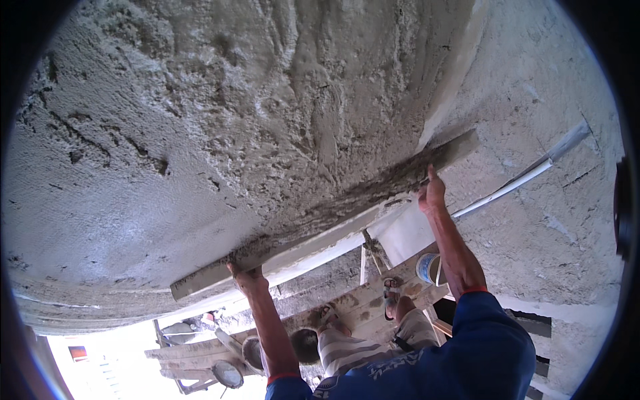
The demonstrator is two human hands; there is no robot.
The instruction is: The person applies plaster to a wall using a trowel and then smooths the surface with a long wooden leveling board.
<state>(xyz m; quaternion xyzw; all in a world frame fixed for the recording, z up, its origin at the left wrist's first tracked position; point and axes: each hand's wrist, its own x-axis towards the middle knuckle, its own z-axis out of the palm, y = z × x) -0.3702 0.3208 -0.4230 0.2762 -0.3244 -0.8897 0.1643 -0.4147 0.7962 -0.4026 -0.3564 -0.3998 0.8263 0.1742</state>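
A long straightedge (313,248) slants across the view, rising to the right, and lies against a wall coated in rough wet mortar (287,113). Wet mortar is heaped along its upper edge. My left hand (249,279) grips the straightedge toward its lower left end, fingers partly hidden behind it. Nearer the upper right end, my right hand (432,192) is closed on the same straightedge, with the thumb pointing up. Both arms are stretched out toward the wall.
I stand in sandals on wooden scaffold planks (363,303). A bucket (427,268) stands beside my feet. Dark round pans (305,345) and a lighter round pan (227,375) are at the lower left. A white strip (503,190) runs along the right wall.
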